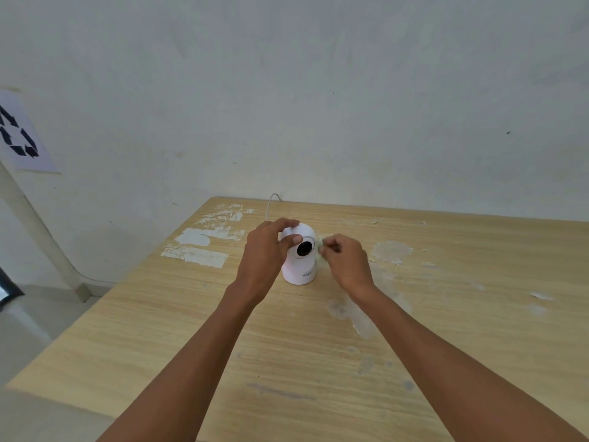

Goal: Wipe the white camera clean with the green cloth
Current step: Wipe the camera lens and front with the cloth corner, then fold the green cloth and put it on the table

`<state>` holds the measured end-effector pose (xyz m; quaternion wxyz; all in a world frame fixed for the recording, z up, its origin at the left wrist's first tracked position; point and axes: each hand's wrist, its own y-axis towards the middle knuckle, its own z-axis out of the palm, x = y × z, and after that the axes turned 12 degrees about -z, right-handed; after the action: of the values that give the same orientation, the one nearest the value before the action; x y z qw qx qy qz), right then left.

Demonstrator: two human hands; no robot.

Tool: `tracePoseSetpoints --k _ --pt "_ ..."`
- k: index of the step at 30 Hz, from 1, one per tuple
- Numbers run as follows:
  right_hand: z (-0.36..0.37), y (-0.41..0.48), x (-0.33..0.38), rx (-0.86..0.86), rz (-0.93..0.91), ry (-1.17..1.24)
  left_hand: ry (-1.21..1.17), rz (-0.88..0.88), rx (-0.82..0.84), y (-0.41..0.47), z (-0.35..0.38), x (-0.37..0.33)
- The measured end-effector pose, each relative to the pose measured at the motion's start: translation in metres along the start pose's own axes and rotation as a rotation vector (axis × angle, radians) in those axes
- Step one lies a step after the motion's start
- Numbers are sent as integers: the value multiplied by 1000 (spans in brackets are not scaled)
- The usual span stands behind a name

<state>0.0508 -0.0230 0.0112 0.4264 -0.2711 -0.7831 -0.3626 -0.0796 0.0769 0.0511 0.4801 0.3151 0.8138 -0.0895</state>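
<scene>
A long pale wood-grain table, scuffed with white patches of torn paper and old glue, runs up to a plain whitish wall; a sheet printed with dark recycling arrows hangs at the far left. Both bare forearms reach out from below toward the middle of the far end of the tabletop.

There stands the small white dome-headed camera, upright on its round base, so its long axis is vertical. Its dark round lens faces back toward the person and tips slightly upward. A thin white cable leaves from behind it and goes over the far table edge.

The left hand is wrapped about the camera's left side and crown, the thumb pressed on the face just beside the lens, steadying it. The right hand is closed around a small bunched pale green cloth, of which only a sliver shows at the fingertips. That sliver touches, or all but touches, the right flank of the camera head; I cannot tell which.

So the camera lies directly to the left of the cloth hand, at the same height. The wiping stroke, I judge, should travel leftward and curve round the dome, across the lens face, with the left thumb shifting aside to clear it.
</scene>
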Motion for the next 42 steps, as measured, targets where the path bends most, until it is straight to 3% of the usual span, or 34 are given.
tracePoseSetpoints --k 3,8,11,13,15,19,28,35,39,42 --pt "-8 -12 -16 134 50 -72 36 9 12 0 -1 -2" --pt "-37 -23 -9 152 6 102 110 -19 65 2 -7 -8" --pt "-55 -28 -2 141 35 236 290 132 -171 -15 0 -20" --pt "-66 -31 1 141 57 316 216 290 -216 -30 12 -29" --pt "-75 -34 3 147 70 386 128 286 -58 -40 28 -35" --pt "-92 -42 3 149 57 416 -5 59 303 -45 51 -43" --pt "-141 -54 -10 105 -29 176 -227 -125 353 -37 76 -43" --pt "-148 -63 -7 244 -168 -16 -352 -239 539 -34 85 -65" --pt "-149 -62 -8 192 -193 -31 -347 -223 572 -32 88 -69" --pt "-154 -63 -6 187 -98 62 -330 -204 586 -31 89 -66"
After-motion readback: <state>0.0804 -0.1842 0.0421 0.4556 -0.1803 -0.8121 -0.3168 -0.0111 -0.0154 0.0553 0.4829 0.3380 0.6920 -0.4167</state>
